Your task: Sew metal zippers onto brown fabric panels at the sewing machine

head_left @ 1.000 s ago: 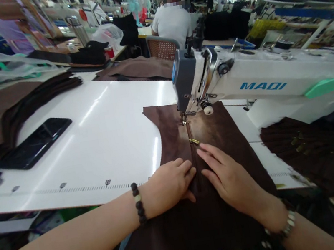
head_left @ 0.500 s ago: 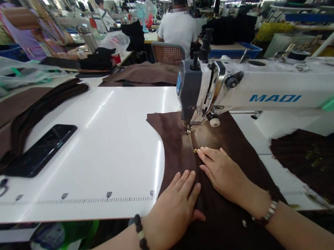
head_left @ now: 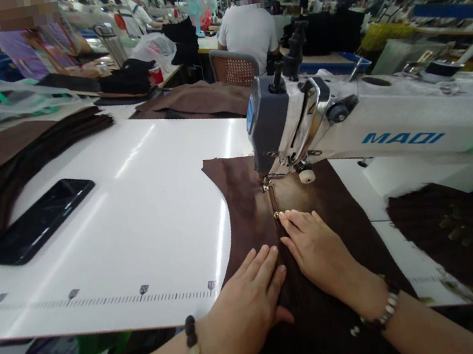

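A dark brown suede panel (head_left: 240, 200) lies on the white sewing table, running under the needle area of the sewing machine. A dark zipper (head_left: 280, 242) runs down its middle, with a small brass zipper pull (head_left: 276, 215) near the presser foot (head_left: 267, 183). My left hand (head_left: 247, 313) lies flat on the suede just left of the zipper. My right hand (head_left: 317, 251) presses the suede on the right side, its fingertips beside the pull. Neither hand grips anything. The panel's near end is hidden below my arms.
A black phone (head_left: 35, 224) and a stack of brown panels (head_left: 2, 172) lie at left on the white table (head_left: 135, 217). A dark pile (head_left: 458, 243) lies at right. The machine's white arm (head_left: 400, 133) spans the right. A seated co-worker (head_left: 247, 34) faces away beyond it.
My view has shifted slightly. Both hands have slid a little toward me along the zipper, the left more, and the right fingertips now sit beside the pull. The panel stays under the foot.
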A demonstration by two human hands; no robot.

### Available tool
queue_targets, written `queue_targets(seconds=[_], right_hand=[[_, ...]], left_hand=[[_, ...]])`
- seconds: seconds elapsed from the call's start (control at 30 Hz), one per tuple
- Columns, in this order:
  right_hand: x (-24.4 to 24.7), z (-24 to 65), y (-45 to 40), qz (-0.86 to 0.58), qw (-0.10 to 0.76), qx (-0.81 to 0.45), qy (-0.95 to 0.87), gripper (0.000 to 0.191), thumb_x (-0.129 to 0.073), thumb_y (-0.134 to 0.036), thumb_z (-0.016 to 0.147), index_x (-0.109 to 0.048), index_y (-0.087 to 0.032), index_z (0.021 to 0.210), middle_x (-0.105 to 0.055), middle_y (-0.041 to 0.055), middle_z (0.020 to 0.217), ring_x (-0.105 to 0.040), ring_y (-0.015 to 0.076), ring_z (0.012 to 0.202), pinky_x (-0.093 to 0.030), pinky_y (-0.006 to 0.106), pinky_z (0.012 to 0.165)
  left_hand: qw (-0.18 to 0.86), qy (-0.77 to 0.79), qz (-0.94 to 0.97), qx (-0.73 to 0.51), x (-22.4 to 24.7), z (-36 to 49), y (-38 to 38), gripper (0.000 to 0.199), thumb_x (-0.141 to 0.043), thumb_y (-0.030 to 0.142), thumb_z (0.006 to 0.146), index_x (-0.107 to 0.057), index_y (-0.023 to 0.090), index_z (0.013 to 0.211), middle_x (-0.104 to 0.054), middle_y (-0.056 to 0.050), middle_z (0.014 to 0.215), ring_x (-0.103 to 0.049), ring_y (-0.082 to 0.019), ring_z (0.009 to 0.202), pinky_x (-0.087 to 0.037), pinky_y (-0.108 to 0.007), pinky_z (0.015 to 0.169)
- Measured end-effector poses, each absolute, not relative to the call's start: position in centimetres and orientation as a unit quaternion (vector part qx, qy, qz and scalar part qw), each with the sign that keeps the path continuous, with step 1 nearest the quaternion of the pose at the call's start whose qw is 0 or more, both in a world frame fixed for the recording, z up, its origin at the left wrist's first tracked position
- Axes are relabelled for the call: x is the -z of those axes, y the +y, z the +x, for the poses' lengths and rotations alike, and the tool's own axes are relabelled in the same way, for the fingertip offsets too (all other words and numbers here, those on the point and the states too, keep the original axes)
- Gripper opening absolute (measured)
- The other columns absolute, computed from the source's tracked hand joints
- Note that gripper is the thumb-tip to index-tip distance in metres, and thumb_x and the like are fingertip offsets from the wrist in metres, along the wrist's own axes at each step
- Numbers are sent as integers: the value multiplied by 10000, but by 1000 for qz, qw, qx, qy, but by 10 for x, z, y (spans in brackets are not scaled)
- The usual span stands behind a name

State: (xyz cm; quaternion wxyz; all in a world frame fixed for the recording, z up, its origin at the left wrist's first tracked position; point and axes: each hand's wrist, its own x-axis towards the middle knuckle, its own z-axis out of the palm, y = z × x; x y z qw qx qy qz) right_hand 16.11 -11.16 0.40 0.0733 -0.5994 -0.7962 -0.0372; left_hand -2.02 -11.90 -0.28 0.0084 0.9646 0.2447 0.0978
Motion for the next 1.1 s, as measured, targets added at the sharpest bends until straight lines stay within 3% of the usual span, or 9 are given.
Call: queue_targets(seconds=[0.7,1.1], right_hand=[[-10,158,-65,-633,50,35,-772,398,-384,-232,881,-459,-66,1235,-545,122,1081,-463,244,961,-398,381,891],[-1,171,-37,-610,87,60,-785,354,-349,-268,890,-532,-109,1148,-549,139,1106,-455,256,1037,-381,387,893]], left_hand=[[48,223,969,-93,3,-14,-64,495,-565,428,808,-521,76,1152,-437,-196,1278,-378,-304,1218,-339,-454,1009],[49,208,972,-102,0,-9,-34,485,-600,403,788,-519,64,1124,-463,-188,1235,-409,-294,1190,-351,-419,1010]])
